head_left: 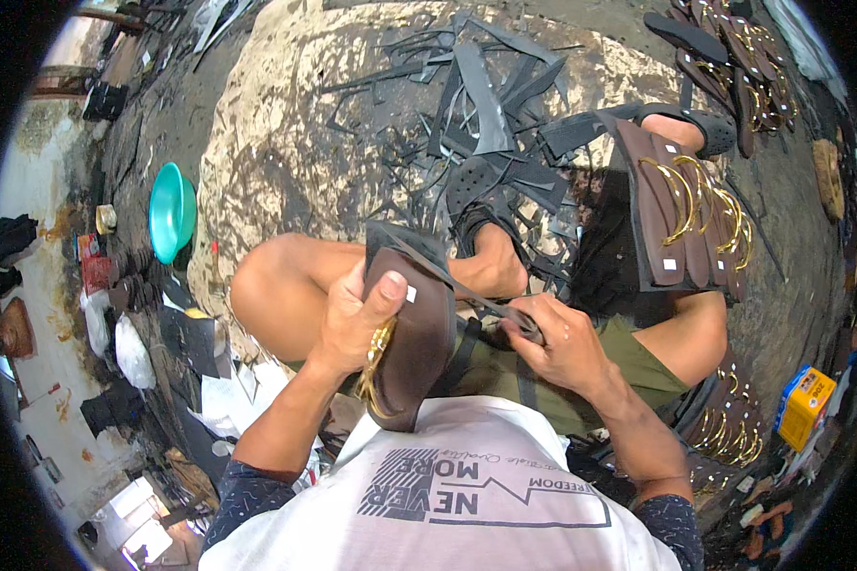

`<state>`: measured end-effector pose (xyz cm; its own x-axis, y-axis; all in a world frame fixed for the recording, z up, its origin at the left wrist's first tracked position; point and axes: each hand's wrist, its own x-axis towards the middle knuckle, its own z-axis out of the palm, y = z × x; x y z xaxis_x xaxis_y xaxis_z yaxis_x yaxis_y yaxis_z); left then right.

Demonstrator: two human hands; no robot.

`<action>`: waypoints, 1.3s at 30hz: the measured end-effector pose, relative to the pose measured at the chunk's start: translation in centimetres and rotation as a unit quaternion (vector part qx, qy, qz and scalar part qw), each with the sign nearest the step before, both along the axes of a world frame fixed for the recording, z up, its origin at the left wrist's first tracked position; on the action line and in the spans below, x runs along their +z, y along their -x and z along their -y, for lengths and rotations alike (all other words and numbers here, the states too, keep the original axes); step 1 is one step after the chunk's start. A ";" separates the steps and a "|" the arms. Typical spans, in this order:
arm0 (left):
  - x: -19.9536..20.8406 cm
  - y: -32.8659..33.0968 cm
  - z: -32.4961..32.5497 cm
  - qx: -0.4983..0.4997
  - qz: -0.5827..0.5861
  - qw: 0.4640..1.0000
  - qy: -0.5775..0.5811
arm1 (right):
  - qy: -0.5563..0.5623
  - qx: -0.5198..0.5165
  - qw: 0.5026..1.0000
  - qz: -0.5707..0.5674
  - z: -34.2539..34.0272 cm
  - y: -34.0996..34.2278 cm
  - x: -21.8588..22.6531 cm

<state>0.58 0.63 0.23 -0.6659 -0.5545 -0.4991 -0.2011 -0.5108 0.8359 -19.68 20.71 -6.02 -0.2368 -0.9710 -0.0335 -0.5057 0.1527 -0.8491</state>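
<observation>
My left hand (357,319) is closed round a brown sandal (411,324) with a gold strap along its edge and a small white sticker on its footbed. The thumb presses on top of the footbed. Dark sheet material (405,238) sticks out past the sandal's far end. A thin dark strip (476,297) runs from that end toward my right hand (557,343), whose closed fingers grip it. Whether a blade is also in that fist I cannot tell. The sandal is tilted above my lap.
Brown sandals with gold straps (671,214) lie in a row over my right leg. More sandals (743,57) are heaped at the far right. Dark offcuts (481,95) litter the floor ahead. A green basin (171,214) stands at left, a yellow-blue box (807,407) at right.
</observation>
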 end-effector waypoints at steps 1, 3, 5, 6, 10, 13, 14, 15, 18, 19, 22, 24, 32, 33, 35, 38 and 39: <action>-0.1 -0.4 -0.4 -0.004 0.003 1.000 0.003 | 0.011 0.015 0.999 -0.035 -0.5 0.0 -0.4; -0.9 -1.3 -0.9 -0.008 0.013 0.999 0.035 | -0.017 0.054 0.998 -0.032 0.2 0.4 -0.3; -0.7 -1.4 -1.3 -0.055 0.028 0.995 0.075 | -0.047 0.089 0.995 -0.012 1.5 1.1 0.8; -0.5 -1.2 -1.4 -0.078 0.033 0.992 0.096 | -0.046 0.108 0.993 -0.025 2.4 1.2 1.4; 0.1 -1.3 -1.5 -0.063 -0.001 0.996 0.065 | -0.044 0.174 0.982 -0.050 5.5 1.5 3.0; 0.2 -1.5 -1.6 -0.086 0.003 0.991 0.103 | -0.004 0.192 0.981 -0.037 7.0 1.1 3.6; 0.3 -1.2 -1.8 -0.093 -0.007 0.990 0.108 | 0.015 0.192 0.981 -0.031 7.4 1.1 4.1; 0.5 -0.8 -2.1 -0.099 -0.016 0.989 0.112 | 0.004 0.219 0.975 -0.028 8.1 1.2 4.8; 1.4 -0.6 -1.7 -0.148 0.013 0.984 0.097 | -0.046 0.292 0.955 -0.031 10.4 2.2 6.1; 1.4 -0.6 -1.7 -0.164 0.037 0.983 0.075 | -0.074 0.313 0.946 -0.040 11.0 2.6 6.2; 0.7 -0.7 -1.0 -0.233 0.083 0.966 0.075 | -0.051 0.311 0.949 -0.024 11.2 3.7 5.6; 0.3 -1.7 1.0 -0.230 0.026 0.973 -0.023 | 0.012 0.243 0.970 -0.020 9.3 4.6 4.4; -3.1 0.3 -1.5 0.213 -0.327 0.909 -0.146 | 0.004 -0.163 0.983 0.086 6.5 -1.0 2.1; -4.3 1.4 -1.8 0.274 -0.277 0.911 -0.134 | 0.002 -0.160 0.981 0.107 6.6 -1.6 2.0; -3.2 5.1 -2.1 0.333 -0.165 0.927 -0.048 | -0.006 -0.160 0.977 0.138 6.1 -2.3 1.4; -2.5 4.8 -2.1 0.320 -0.171 0.922 -0.137 | 0.058 -0.158 0.985 0.040 4.4 -2.9 0.0; -2.5 4.7 -2.1 0.325 -0.171 0.920 -0.136 | 0.013 -0.164 0.986 0.033 2.2 -3.8 -2.3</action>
